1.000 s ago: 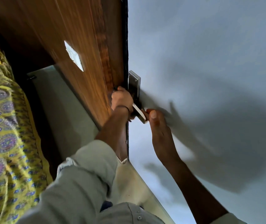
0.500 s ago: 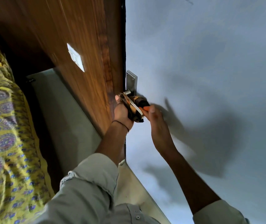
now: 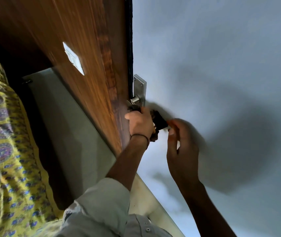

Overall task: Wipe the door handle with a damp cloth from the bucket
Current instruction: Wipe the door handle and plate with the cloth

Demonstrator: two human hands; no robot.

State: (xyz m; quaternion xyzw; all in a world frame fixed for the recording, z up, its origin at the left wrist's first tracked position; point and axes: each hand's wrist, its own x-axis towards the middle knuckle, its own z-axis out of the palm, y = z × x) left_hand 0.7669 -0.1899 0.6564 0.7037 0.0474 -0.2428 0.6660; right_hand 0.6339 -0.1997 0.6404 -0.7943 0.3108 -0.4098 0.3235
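Observation:
A steel door handle plate (image 3: 139,88) with its round spindle (image 3: 135,99) sits on the edge of the wooden door (image 3: 88,69). Just below it my left hand (image 3: 140,124) is closed around the handle lever, with a dark cloth (image 3: 159,122) bunched in the grip; the lever itself is mostly hidden. Cloth ends stick out to the right of the hand and under the wrist. My right hand (image 3: 182,144), motion-blurred, pinches the cloth's right end between thumb and fingers. No bucket is in view.
A white switch plate (image 3: 73,58) is set in the door face. A grey-blue wall (image 3: 230,57) fills the right side. Yellow patterned fabric (image 3: 3,137) lies at the left, and a pale floor strip (image 3: 64,127) runs beside it.
Both hands and the cloth have slid down away from the plate, so the plate and spindle now show. My right hand has drawn back to the right and is blurred.

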